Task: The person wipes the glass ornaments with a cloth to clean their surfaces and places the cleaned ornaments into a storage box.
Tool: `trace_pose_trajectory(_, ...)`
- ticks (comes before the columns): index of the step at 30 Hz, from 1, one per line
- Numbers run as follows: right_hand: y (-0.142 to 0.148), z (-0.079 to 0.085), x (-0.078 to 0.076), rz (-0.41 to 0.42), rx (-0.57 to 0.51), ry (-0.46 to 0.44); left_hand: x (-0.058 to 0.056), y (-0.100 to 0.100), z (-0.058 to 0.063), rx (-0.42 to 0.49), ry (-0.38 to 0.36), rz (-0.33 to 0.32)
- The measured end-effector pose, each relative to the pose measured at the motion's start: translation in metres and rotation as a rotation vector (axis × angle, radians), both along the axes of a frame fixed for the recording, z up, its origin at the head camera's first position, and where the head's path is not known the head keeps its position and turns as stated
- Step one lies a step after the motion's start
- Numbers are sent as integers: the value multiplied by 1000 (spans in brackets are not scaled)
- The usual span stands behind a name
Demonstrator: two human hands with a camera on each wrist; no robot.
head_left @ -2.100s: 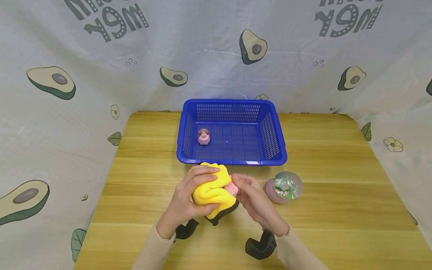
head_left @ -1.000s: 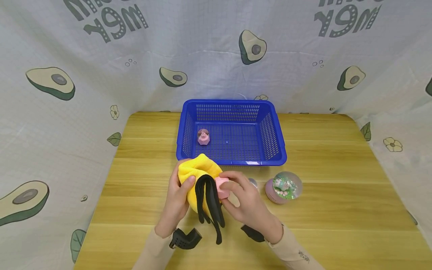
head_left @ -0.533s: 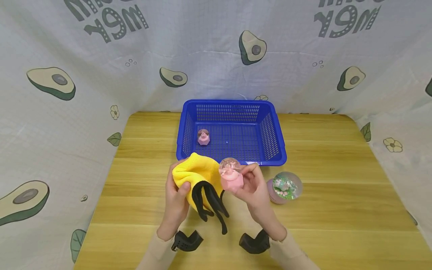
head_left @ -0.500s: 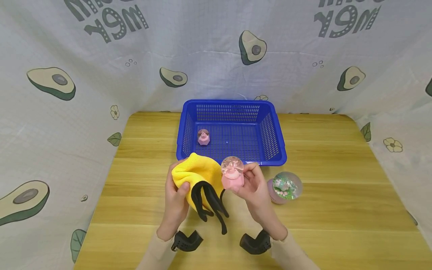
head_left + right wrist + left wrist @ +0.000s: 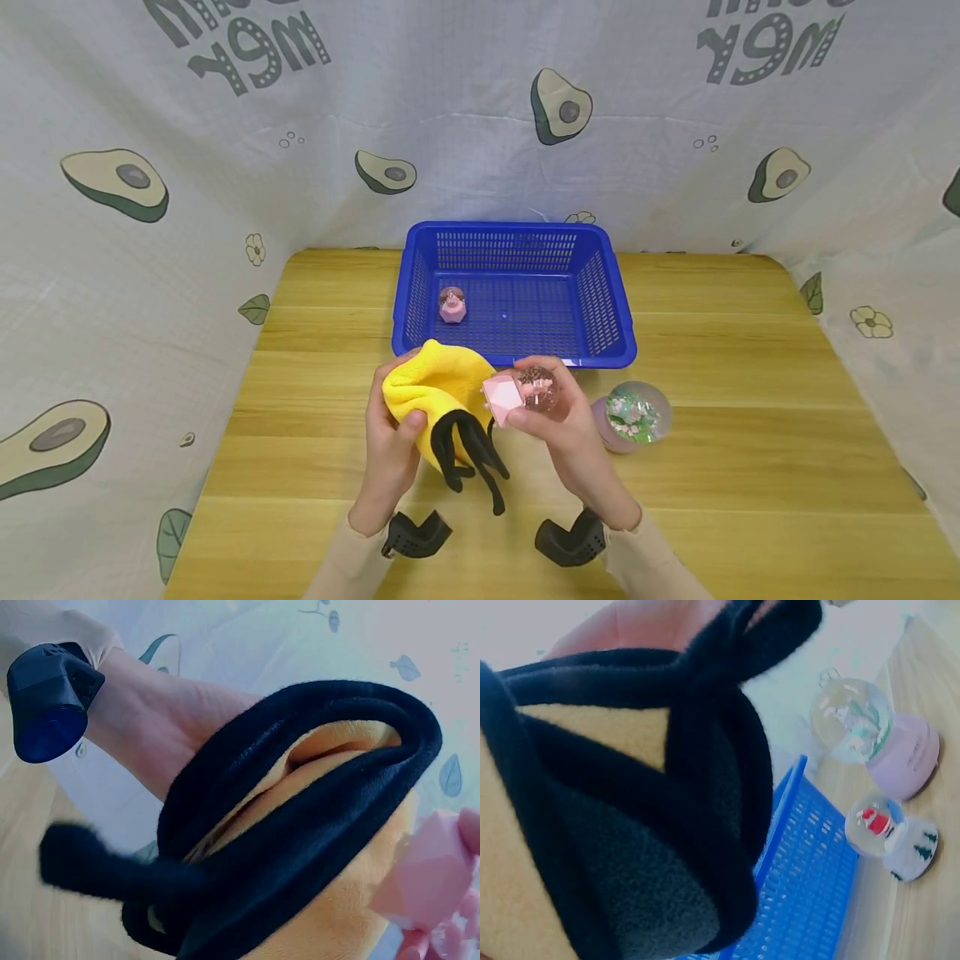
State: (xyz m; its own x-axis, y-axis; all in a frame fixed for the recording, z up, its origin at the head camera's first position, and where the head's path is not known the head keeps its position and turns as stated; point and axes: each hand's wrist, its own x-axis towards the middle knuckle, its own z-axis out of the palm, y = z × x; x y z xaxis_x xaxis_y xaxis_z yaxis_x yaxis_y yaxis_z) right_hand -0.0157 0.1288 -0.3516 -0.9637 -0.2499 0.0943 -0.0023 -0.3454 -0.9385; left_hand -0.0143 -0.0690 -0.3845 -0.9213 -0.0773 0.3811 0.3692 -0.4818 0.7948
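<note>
My left hand (image 5: 392, 442) grips a bunched yellow cloth (image 5: 442, 379) with black edging, its thumb across the front. Just right of the cloth, my right hand (image 5: 566, 429) holds a small snow globe (image 5: 503, 397) with a pink faceted base. The globe lies on its side in the fingers, base pointing left at the cloth, dome toward the palm. Seen from the right wrist, the pink base (image 5: 427, 874) sits close by the yellow fabric. Both hands are above the table, in front of the blue basket (image 5: 600, 361).
Inside the basket stands another small pink snow globe (image 5: 452, 306), at its left. A larger snow globe with a lilac base (image 5: 611, 433) is on the table right of my right hand. The left wrist view also shows a white-based Santa snow globe (image 5: 913, 849).
The cloth was wrapped around the pink globe; the right hand drew it out to the right, held it upright, then tipped it sideways. The left hand turned the cloth so its black edges face me.
</note>
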Motion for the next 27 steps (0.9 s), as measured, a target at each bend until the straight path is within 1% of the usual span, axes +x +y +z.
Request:
trace_pose_trajectory(3, -1, 2, 0, -21, 88, -32, 1, 1, 2, -127, 61, 37)
trace_pose_trajectory(6, -2, 4, 0, -13, 147, -38, 2, 4, 6, -233, 134, 65)
trace_pose_trajectory(9, -4, 5, -1, 2, 179, -24, 1, 8, 9, -289, 213, 56)
trace_pose_trajectory(12, -6, 6, -2, 6, 214, -32, -1, 11, 11, -382, 284, 42)
trace_pose_trajectory(16, -8, 5, -3, 2, 212, -88, -3, 14, 11, -586, 383, 23)
trace_pose_trajectory(18, -7, 4, -3, 13, 183, -116, -5, 14, 11, -682, 431, 23)
trace_pose_trajectory(19, -6, 4, -3, 32, 159, -123, -5, 14, 11, -719, 448, 25)
trace_pose_trajectory(21, -1, 2, -4, 80, 118, -129, -7, 12, 11, -757, 459, 20)
trace_pose_trajectory(23, 3, 1, -4, 134, 94, -121, -9, 10, 11, -773, 448, 17)
trace_pose_trajectory(25, 7, 0, -4, 164, 103, -104, -10, 9, 12, -763, 415, 10)
trace_pose_trajectory(27, 9, 0, -4, 158, 142, -81, -10, 8, 13, -743, 372, 4)
